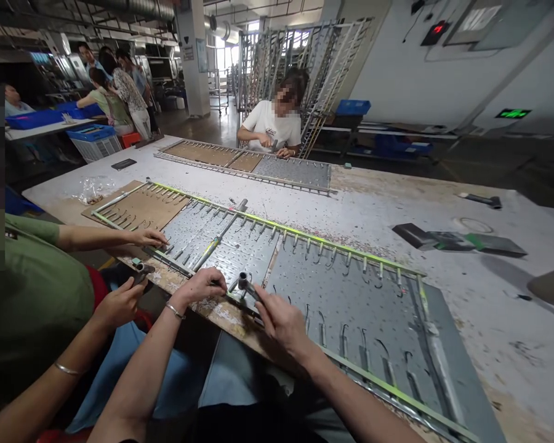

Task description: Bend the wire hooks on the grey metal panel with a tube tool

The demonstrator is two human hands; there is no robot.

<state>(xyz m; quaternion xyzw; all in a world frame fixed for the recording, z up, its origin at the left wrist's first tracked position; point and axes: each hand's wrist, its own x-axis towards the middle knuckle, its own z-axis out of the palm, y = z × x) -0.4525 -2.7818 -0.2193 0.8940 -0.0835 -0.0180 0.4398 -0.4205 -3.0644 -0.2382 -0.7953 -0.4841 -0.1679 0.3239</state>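
A long metal frame [300, 229] with yellow-green rails lies on the table in front of me, with rows of small wire hooks [344, 337] along both long sides. My right hand [282, 320] is closed around a hammer [243, 280], its round metal head raised just above the near rail. Beside it, my left hand [202, 287] is at the near rail with thumb and fingers pinched together. Whatever is between those fingertips is too small or hidden to make out. A bracelet circles my left wrist.
At my left, a co-worker's hand [150, 237] touches the same frame; the other holds a hammer [141, 271]. Across the table [373, 203] a person in white works on a second frame [240, 175]. Dark flat pieces [457, 240] and another hammer [482, 200] lie to the right.
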